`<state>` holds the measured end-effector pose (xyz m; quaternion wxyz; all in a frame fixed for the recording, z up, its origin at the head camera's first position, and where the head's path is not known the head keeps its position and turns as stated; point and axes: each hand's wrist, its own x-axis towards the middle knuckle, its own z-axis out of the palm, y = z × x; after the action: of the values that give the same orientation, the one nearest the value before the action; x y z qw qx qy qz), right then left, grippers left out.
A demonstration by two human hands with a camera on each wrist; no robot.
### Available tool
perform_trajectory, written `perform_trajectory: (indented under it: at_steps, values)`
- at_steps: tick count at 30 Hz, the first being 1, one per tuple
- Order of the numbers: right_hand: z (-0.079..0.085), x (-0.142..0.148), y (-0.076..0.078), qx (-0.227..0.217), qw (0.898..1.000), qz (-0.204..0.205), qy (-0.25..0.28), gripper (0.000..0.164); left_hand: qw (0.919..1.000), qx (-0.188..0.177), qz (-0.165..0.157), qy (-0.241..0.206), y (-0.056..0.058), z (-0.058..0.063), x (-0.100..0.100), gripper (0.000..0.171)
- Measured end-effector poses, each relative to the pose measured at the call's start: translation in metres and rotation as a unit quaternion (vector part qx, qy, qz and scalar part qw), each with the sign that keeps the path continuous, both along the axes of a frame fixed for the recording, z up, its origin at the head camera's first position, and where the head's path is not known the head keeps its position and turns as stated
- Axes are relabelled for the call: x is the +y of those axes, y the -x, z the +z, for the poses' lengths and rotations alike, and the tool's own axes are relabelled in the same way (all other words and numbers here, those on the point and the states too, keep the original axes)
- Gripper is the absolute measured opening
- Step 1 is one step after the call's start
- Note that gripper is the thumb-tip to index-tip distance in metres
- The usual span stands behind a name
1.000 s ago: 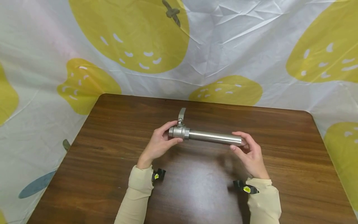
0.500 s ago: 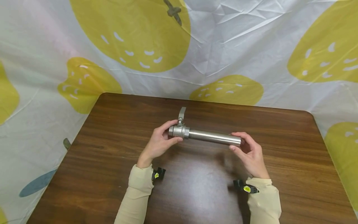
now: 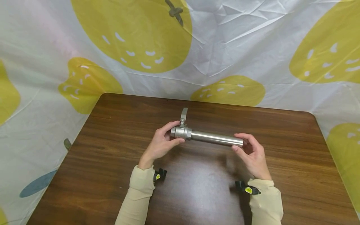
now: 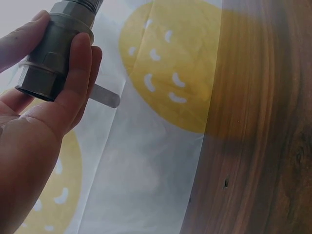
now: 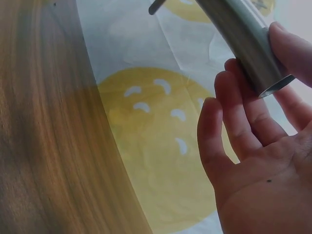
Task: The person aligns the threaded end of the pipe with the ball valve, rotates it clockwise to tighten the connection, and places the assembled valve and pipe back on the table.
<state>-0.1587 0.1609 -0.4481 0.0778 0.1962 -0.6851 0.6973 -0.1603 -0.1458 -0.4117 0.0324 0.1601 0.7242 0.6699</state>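
Observation:
A steel ball valve [image 3: 181, 132] with a flat lever handle [image 3: 184, 113] is joined to a straight steel pipe [image 3: 215, 138]. Both are held up above the table, the pipe running to the right and sloping slightly down. My left hand [image 3: 159, 143] grips the valve body, thumb on the near side and fingers behind; the left wrist view shows the valve's hexagonal end [image 4: 41, 80] within the fingers. At the pipe's free end, my right hand [image 3: 254, 156] holds it between thumb and fingers. In the right wrist view the pipe's open end [image 5: 276, 87] faces the palm.
Under the hands lies a brown wood-grain table [image 3: 112, 125] with rounded far corners. A white cloth [image 3: 239, 37] printed with yellow fruit hangs behind it and along the sides. Each wrist carries a small black camera mount, the left mount [image 3: 160, 175] and the right mount [image 3: 247, 188].
Both hands keep their hold on the valve and pipe. The whole assembly has shifted only very slightly to the right in the last half second.

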Motion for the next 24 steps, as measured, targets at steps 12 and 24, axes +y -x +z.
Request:
perform_trajectory:
  at_steps: [12, 24]
  values:
    - [-0.003, 0.001, 0.002, -0.007, 0.998, -0.031, -0.047, 0.033, 0.9996, 0.025, -0.008, -0.008, 0.009, -0.022, -0.002, 0.058]
    - [0.001, -0.001, 0.002, -0.047, 0.997, -0.043, -0.054, 0.021, 0.9996, 0.026, -0.008, -0.002, 0.003, -0.009, 0.002, 0.058]
